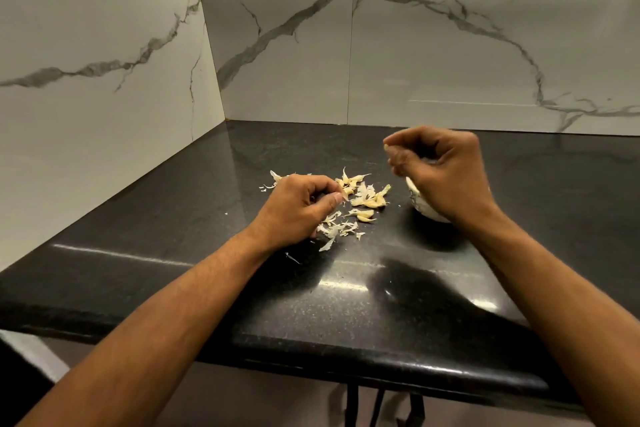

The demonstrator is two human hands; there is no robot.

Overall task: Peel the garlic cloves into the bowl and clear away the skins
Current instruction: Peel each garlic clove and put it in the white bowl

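Peeling under way, far from finished. Left hand (298, 204) low on the dark desk (346, 288), fingers (330, 199) curled, thumb and forefinger pinching a small pale piece at the near-left edge of the garlic cloves (369, 199); whether skin or clove, too small to tell. Right hand (440, 170) raised above the desk, over the white bowl (420, 206), fingers bunched together around something pale at the tips, probably a clove, though blurred and mostly hidden. Bowl just right of the pile, largely covered by that hand, only its left wall and part of the rim showing; contents out of sight. Unpeeled cloves in a loose heap between the two hands, touching one another, long axes mostly running left-to-right with tips towards the bowl. Papery skins (334, 229) scattered nearer the body and under the left hand, a few more flakes (275, 178) beyond it. Next clove directly right of the left fingers, much nearer them than the right hand; likely a short reach rightwards for the left, a drop straight down into the bowl for the right. Marble wall (450, 62) behind.
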